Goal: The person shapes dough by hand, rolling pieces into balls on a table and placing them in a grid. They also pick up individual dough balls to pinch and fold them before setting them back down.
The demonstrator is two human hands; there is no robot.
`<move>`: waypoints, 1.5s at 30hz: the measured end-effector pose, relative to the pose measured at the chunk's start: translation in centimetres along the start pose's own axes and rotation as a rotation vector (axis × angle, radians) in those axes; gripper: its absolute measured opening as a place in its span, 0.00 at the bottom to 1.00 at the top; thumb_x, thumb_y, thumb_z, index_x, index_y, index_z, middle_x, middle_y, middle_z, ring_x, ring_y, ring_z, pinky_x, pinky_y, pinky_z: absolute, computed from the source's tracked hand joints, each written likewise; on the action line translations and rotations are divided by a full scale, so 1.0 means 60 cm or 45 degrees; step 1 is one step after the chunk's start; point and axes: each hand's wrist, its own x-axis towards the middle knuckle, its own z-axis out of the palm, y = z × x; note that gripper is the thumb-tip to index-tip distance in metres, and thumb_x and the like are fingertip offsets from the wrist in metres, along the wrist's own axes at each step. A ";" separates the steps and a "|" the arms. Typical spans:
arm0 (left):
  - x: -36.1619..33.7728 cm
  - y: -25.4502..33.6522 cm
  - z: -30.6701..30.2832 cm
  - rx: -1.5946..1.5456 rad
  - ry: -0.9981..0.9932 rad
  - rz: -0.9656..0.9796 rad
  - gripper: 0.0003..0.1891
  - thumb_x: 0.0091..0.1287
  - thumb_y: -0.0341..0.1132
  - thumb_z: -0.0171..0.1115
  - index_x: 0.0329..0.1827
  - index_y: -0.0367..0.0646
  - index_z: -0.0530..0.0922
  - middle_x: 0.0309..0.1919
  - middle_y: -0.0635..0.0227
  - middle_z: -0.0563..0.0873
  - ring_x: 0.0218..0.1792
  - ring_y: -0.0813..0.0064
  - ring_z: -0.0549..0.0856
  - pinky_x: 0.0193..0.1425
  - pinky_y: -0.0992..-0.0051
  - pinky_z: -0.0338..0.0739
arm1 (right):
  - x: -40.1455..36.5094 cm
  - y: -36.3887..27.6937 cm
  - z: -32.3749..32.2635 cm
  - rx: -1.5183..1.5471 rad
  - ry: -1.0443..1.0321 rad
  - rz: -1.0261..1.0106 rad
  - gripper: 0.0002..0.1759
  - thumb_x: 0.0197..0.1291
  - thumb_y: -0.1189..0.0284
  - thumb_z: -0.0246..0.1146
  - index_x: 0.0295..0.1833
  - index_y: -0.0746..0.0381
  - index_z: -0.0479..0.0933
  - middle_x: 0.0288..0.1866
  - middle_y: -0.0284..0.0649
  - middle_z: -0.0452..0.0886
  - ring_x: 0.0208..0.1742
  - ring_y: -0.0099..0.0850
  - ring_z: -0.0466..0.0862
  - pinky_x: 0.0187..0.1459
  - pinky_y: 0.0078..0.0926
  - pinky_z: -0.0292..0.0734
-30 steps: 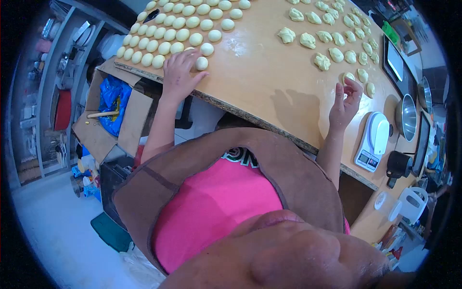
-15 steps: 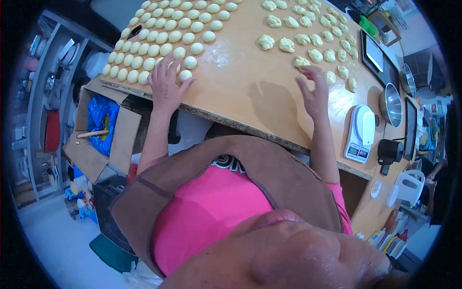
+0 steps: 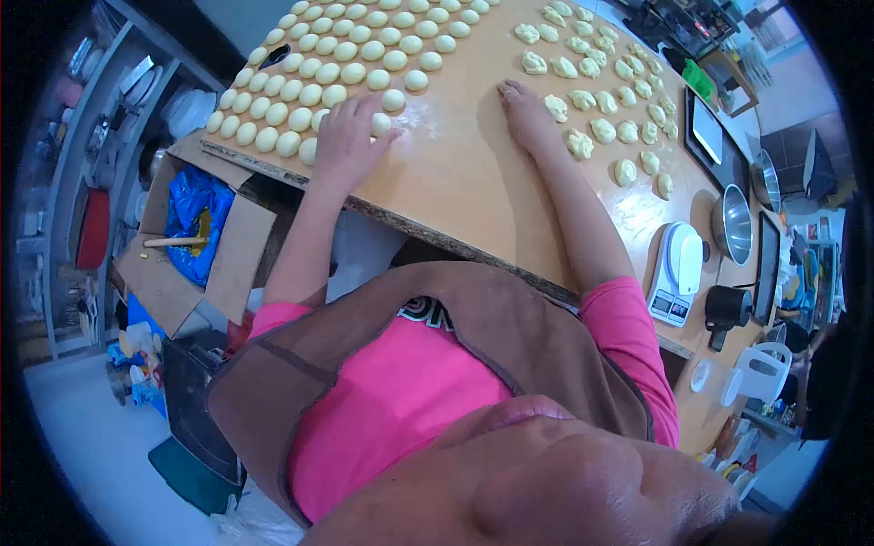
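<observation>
She stands at the near edge of a long wooden table [image 3: 455, 177], both arms stretched out over it. Her left hand [image 3: 348, 136] lies palm down at the near left corner, fingers spread wide across the last of the balls [image 3: 346, 47]. These are smooth round dough balls laid in tight rows that run from that corner toward the far edge. One ball sits just beside her fingertips, touching them or nearly so. The hand grips nothing that shows.

Her right hand [image 3: 524, 111] is further in, near the middle of the table, flat on the wood with the fingers close together and pointing toward the far edge. It closes on nothing I can see, though whether any dough lies under the palm I cannot tell. Just to its right are the lumps [image 3: 601, 127] — rough, unshaped pieces of dough set loosely in lines toward the far right corner, the nearest one just beside her hand.

Along the right end of the table stand a white scale [image 3: 678, 271], a steel bowl [image 3: 734, 211], a black cup [image 3: 728, 309] and, nearest the corner, a white jug [image 3: 761, 373]. Below the left corner an open box [image 3: 173, 273] sits on the floor.
</observation>
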 end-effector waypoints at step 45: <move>0.119 -0.005 0.056 0.512 -0.581 -0.074 0.14 0.58 0.51 0.64 0.39 0.53 0.85 0.35 0.69 0.87 0.45 0.66 0.82 0.54 0.58 0.67 | -0.233 0.027 -0.218 1.024 0.623 0.400 0.22 0.67 0.76 0.58 0.66 0.61 0.70 0.56 0.44 0.81 0.56 0.28 0.80 0.55 0.25 0.75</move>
